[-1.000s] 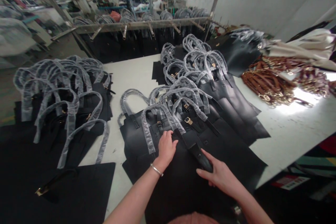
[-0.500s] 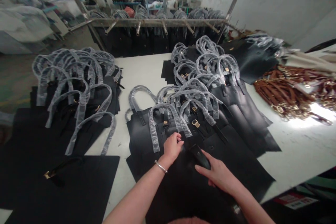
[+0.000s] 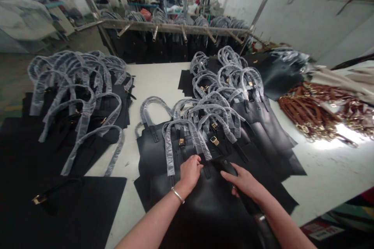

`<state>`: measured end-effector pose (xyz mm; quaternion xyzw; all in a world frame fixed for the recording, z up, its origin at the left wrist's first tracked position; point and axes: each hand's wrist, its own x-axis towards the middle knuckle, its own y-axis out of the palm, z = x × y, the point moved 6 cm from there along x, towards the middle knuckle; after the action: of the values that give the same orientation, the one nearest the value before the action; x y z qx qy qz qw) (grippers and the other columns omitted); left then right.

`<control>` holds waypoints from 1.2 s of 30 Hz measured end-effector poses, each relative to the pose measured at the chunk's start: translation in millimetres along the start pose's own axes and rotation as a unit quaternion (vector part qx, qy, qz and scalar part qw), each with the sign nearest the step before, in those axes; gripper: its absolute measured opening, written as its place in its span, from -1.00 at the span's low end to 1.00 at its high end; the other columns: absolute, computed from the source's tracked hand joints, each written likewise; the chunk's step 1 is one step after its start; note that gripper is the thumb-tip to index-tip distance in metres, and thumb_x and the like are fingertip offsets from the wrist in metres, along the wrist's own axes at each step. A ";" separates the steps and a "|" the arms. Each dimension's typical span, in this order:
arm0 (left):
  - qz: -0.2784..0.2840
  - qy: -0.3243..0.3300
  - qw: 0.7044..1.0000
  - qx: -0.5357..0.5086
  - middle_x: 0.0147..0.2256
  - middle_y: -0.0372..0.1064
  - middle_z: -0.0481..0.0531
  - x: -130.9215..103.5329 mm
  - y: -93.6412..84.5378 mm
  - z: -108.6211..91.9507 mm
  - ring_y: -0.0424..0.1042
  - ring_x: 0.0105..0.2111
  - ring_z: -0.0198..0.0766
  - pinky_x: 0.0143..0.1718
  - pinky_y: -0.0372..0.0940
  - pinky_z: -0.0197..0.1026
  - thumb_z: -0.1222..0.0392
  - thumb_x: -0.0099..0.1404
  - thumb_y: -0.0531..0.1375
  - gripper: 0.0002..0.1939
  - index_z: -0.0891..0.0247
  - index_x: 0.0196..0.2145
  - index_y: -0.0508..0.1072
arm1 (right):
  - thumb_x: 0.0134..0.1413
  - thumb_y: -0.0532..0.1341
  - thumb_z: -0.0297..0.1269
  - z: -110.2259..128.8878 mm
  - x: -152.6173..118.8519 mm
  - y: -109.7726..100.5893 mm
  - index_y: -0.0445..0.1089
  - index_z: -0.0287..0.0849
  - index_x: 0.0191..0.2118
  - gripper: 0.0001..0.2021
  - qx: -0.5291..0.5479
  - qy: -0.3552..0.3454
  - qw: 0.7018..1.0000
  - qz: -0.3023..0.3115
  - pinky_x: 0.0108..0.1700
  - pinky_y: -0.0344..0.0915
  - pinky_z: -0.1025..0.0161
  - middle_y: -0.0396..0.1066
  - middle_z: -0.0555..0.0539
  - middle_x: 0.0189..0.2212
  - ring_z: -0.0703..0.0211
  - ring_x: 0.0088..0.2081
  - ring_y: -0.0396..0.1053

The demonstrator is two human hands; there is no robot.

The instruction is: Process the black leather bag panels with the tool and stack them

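Note:
My left hand point(image 3: 190, 172), with a silver bangle at the wrist, is closed at the top of a black leather bag point(image 3: 201, 206), beside the lower end of its plastic-wrapped handle point(image 3: 169, 151). What its fingers pinch is too small to make out. Just to the right, my right hand point(image 3: 244, 181) grips a black handheld tool point(image 3: 226, 166), whose front end points at the bag's top edge near my left fingers. Gold buckles point(image 3: 214, 140) show on the black pieces behind.
Black bag pieces with wrapped handles point(image 3: 87, 105) are piled at left on the white table point(image 3: 157, 76). Brown straps with gold clips point(image 3: 312, 109) lie at right. A metal rack point(image 3: 172, 28) with hanging bags stands beyond. People are far behind.
The view has shifted slightly. The bag's front surface now shows more light under my hands, and the tool lies closer to my left fingers.

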<state>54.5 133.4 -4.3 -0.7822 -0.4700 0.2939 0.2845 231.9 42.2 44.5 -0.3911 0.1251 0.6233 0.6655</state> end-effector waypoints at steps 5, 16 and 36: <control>-0.011 0.009 1.000 0.005 -0.26 0.42 -0.07 -2.8 2.8 1.4 0.42 -0.27 -0.30 -0.26 0.18 -0.29 0.27 0.23 0.24 -0.88 0.18 -0.25 0.38 | 0.05 0.21 -0.01 -2.3 -2.4 -2.6 0.27 -0.18 0.05 -0.50 0.005 0.003 1.000 0.006 -0.71 0.23 0.41 0.42 0.08 -0.63 0.29 -0.73 0.34; -0.002 0.022 1.000 0.009 -0.24 0.41 -0.06 -5.2 1.9 2.2 0.42 -0.25 -0.30 -0.24 0.19 -0.30 0.25 0.25 0.23 -0.84 0.16 -0.19 0.39 | 0.06 0.19 0.03 15.3 -13.6 -25.4 0.11 -0.24 0.22 -0.31 -0.040 -0.046 0.990 -0.126 -0.58 0.32 0.33 0.31 0.15 -0.78 0.19 -0.68 0.39; -0.116 0.124 0.985 0.033 0.05 0.33 0.15 -134.4 -14.3 58.8 0.29 0.06 -0.05 0.08 0.22 0.14 0.37 0.31 0.03 -0.67 0.16 -0.02 0.40 | 0.04 0.22 -0.15 24.6 -41.4 55.4 0.16 -0.18 0.24 -0.37 -0.123 -0.077 0.987 0.066 -0.65 0.28 0.40 0.40 0.10 -0.67 0.25 -0.69 0.38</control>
<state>-48.2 27.7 -7.3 -0.7430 -0.5082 0.1755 0.3985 164.6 24.0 67.7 -0.4114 0.0218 0.7050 0.5772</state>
